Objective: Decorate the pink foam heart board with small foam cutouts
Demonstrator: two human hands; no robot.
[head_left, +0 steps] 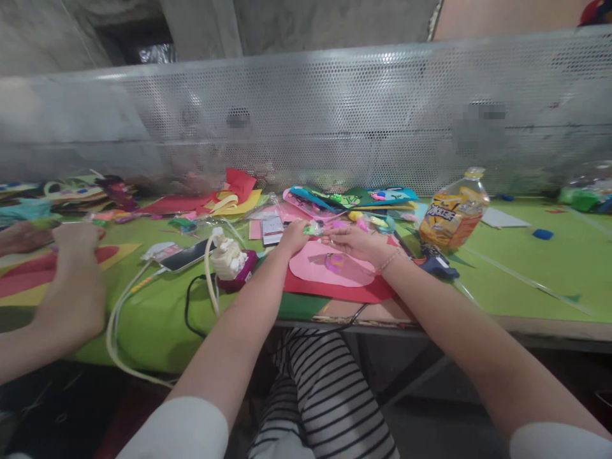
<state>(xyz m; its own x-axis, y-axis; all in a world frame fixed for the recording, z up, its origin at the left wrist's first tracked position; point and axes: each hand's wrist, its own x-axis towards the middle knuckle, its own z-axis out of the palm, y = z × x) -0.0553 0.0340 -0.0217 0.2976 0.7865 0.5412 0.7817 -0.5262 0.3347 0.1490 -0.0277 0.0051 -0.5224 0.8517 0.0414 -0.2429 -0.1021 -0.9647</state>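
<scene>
My left hand (295, 236) is closed, with a small light-green piece (312, 228) showing at its fingertips. My right hand (354, 241), a thin bracelet at its wrist, reaches in from the other side with its fingers stretched out toward that piece. I see nothing held in it. Below both hands lies a rounded pink sheet (329, 273). It rests on a red sheet (344, 291) near the table's front edge. A curved purple and orange piece (334, 262) sits on the pink sheet. Bright pink and yellow lumps (362, 224) lie just beyond my right hand.
Left of my arms are a power adapter with plugs (232, 261), cables and a phone (186, 256). A yellow-labelled bottle (454, 210) and a dark blue tool (435, 262) stand right. Colourful cut-outs (354, 197) lie behind. Another person's arm (71, 287) reaches in at far left.
</scene>
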